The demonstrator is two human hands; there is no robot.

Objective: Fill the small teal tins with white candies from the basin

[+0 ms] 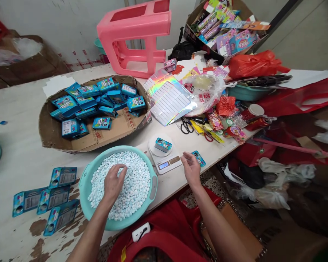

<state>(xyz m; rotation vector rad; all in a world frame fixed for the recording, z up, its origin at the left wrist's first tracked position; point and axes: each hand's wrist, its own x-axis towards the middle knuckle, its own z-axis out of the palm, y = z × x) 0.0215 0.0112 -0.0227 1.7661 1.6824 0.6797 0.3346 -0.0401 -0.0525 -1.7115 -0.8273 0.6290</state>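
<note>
My left hand (114, 185) is over a turquoise basin (83, 182) full of small white and pale blue pellets (136, 178). Its thumb and forefinger come together at the tips; what lies inside the curled fingers is hidden. My right hand (191, 170) is open, palm turned inward, just right of a small white digital scale (166, 165). On the scale's round pan stands a blue printed box (163, 144); the display is lit, but its figures are too small to read. Another blue box (199, 158) lies right beside my right fingers.
A cut-down carton (117, 129) behind the basin holds many blue boxes. Several flat blue packs (57, 200) lie to the left. Scissors (186, 126), shiny label sheets (169, 98) and wrappers crowd the right. At the back is a pink stool (136, 29) on its side.
</note>
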